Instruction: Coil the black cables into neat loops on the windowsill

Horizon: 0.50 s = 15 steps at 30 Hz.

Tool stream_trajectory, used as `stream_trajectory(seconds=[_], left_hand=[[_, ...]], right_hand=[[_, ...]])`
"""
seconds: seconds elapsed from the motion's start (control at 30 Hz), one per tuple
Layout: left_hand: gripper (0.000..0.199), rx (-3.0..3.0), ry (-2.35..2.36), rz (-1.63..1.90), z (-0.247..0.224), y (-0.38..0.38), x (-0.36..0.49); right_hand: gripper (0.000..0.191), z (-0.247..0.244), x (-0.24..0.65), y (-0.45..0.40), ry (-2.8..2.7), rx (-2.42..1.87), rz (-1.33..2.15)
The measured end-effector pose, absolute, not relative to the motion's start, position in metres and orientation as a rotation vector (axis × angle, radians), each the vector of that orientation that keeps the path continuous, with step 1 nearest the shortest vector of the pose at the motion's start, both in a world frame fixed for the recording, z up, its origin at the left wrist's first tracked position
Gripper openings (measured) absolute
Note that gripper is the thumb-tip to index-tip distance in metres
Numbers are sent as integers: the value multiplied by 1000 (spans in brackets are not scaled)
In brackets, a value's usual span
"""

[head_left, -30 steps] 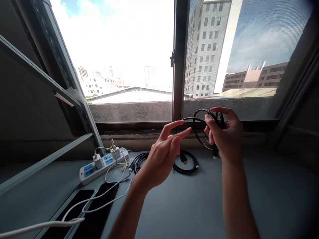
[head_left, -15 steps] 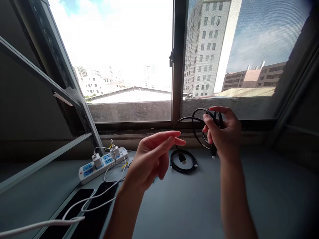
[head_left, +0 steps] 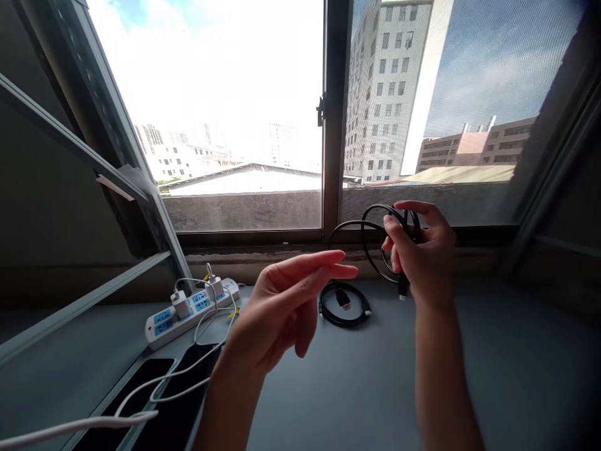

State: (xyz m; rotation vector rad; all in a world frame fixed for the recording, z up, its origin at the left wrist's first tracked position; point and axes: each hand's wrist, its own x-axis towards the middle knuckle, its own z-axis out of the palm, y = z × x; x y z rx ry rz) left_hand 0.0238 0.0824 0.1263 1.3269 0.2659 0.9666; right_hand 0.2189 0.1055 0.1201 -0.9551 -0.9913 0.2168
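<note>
In the head view, the right hand (head_left: 426,250) grasps the black cable (head_left: 413,228), gathered in loose loops between thumb and fingers above the desk (head_left: 370,376); this grip seems to keep the turns bunched so they do not spring apart. The main loop hangs out to the left of that hand, roughly facing the wearer. As the cable is curled, it has no single long axis; its plug (head_left: 402,287), just below the hand, stands nearly vertical with the tip down. A free strand arcs leftward and bends down behind the fingertips of the left hand (head_left: 286,304), whose thumb and extended fingers come close together; whether they pinch the strand cannot be told. Beneath those fingertips, a coiled cable (head_left: 345,324) lies flat on the desk, its loose plug inside the ring, presumably wound to stay tidy. A power strip (head_left: 188,322) sits beyond the left wrist, slanting away.
</note>
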Motion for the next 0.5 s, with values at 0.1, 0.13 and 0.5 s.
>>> stream_trajectory(seconds=[0.1,0.13,0.5], left_hand=[[16,1321,321,981,129,81,26],[21,1317,349,1005,129,80,27],[36,1250,314,1119,124,84,37]], right_hand=[[25,119,220,107,-1000,-959,208],[25,118,220,107,-1002,-962,207],[26,118,221,108,-1003,-971,215]])
